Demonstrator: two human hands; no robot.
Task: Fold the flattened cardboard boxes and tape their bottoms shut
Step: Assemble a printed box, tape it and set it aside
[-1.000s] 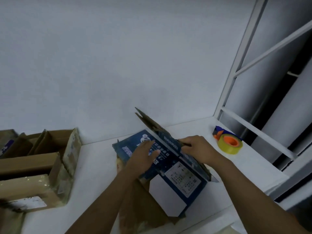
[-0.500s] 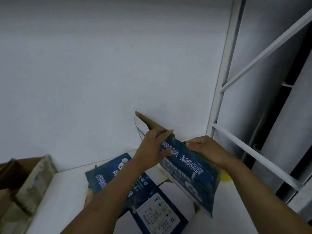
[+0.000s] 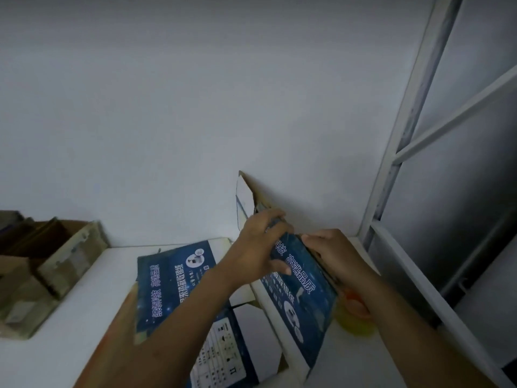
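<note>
Two hands hold up one side of the blue box on the white table.

The left hand curls its fingers over the top edge of the raised side, with its thumb on the print. The right hand grips the same edge, fingers curled tight on it. The rest of the box lies flat on the table, near the middle. The box looks light and thin, and it is stiff but likely bends at its folds, so edges and corners are good places to hold. The tape roll sits half hidden behind the raised side and the right arm. Brown boxes stand well apart on the left. The wall and the metal frame are close, so there may be little room to swing the box open.
</note>
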